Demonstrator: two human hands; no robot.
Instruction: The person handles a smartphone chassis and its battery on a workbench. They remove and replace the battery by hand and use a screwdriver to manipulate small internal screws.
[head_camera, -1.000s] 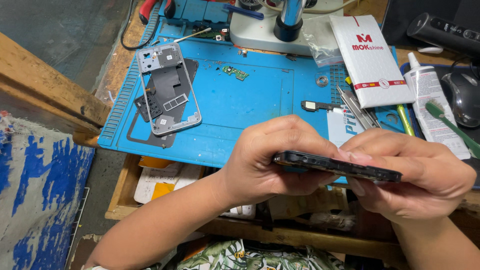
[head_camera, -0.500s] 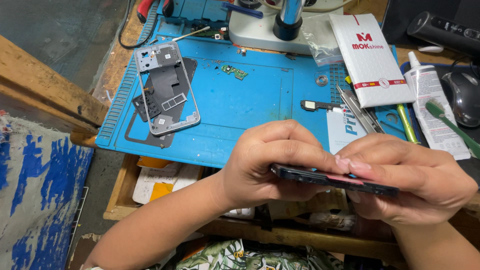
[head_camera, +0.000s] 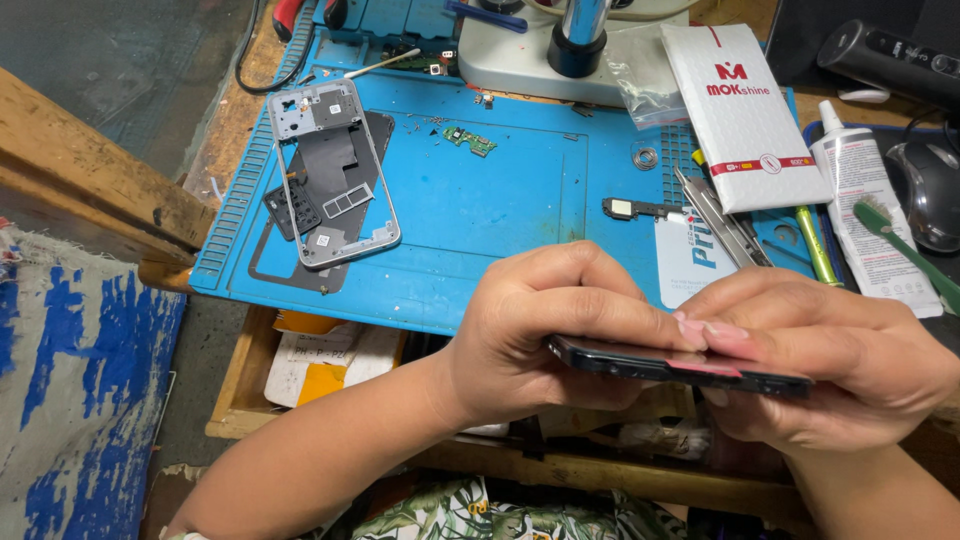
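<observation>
Both hands held a dark phone (head_camera: 680, 365) edge-on, roughly level, above the near edge of the table (head_camera: 240, 400) and clear of the blue work mat (head_camera: 500, 200). The left hand (head_camera: 540, 335) gripped the phone's left end, with the fingers curled over its top face and the thumb beneath; its grip was pressed onto the phone. The right hand (head_camera: 830, 365) cupped the phone's right end, fingers beneath and the thumb laid along the upper edge; its grip was likewise pressed onto the phone. The tips of both thumbs met near the middle of the phone's upper edge.

On the mat's left part lay a silver phone frame (head_camera: 333, 172), resting on a black back panel (head_camera: 310, 215). A small green circuit board (head_camera: 470, 140) lay near the mat's far edge, just in front of the microscope base (head_camera: 545, 65). A small black flex part (head_camera: 632, 208) lay right of the mat's centre, with tweezers (head_camera: 715, 215) just beside it. A white packet (head_camera: 745, 115) lay at the mat's far right corner. Beyond the mat's right edge stood a white glue tube (head_camera: 865, 215) and a green-handled brush (head_camera: 905, 250).
</observation>
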